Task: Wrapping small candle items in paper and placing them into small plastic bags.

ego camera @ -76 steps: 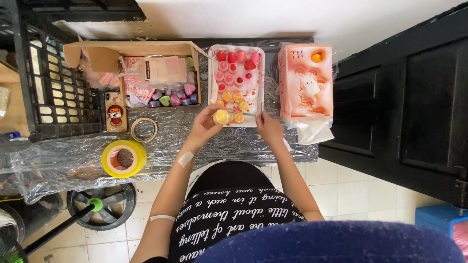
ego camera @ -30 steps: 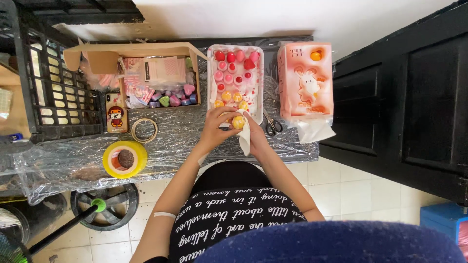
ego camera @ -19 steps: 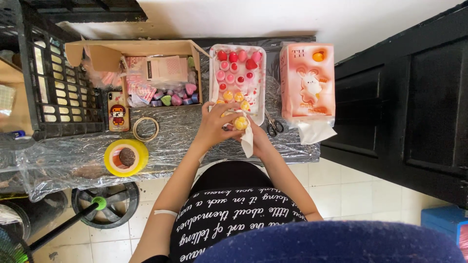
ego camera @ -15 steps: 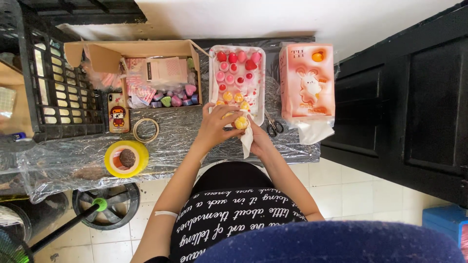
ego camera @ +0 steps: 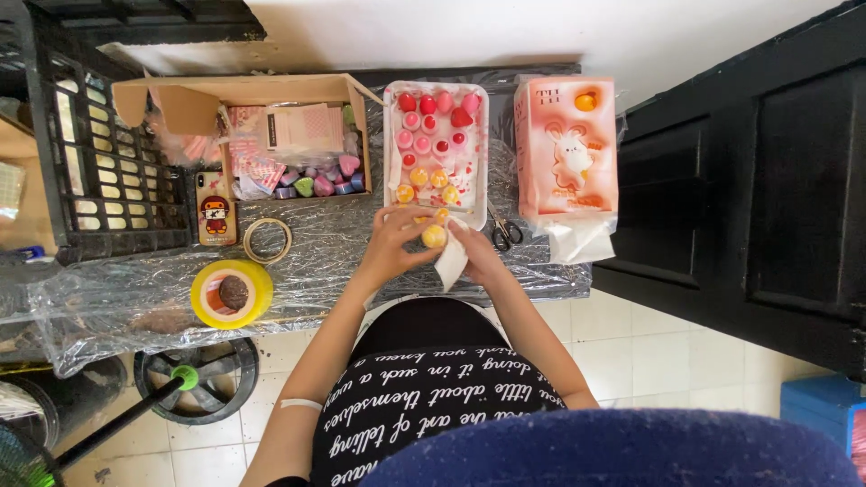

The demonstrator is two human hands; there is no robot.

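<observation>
My left hand (ego camera: 394, 248) and my right hand (ego camera: 475, 255) meet just in front of a white tray (ego camera: 390, 135) at the table's near edge. Between them sits a small yellow round item (ego camera: 434, 236), pinched by the left fingers. The right hand holds a white tissue (ego camera: 450, 261) against it. The tray holds several small red, pink and yellow round items (ego camera: 431, 144) in rows.
A cardboard box (ego camera: 189, 104) with small coloured pieces and cards lies left of the tray. A pink tissue box (ego camera: 566, 149), scissors (ego camera: 503, 234), a phone (ego camera: 215, 219), a clear tape ring (ego camera: 267, 240), a yellow tape roll (ego camera: 230, 293) and a black crate (ego camera: 99, 171) share the plastic-covered table.
Both hands came back from the tray with a yellow item and the white tissue appeared in the right hand; since then they have stayed together with little movement.
</observation>
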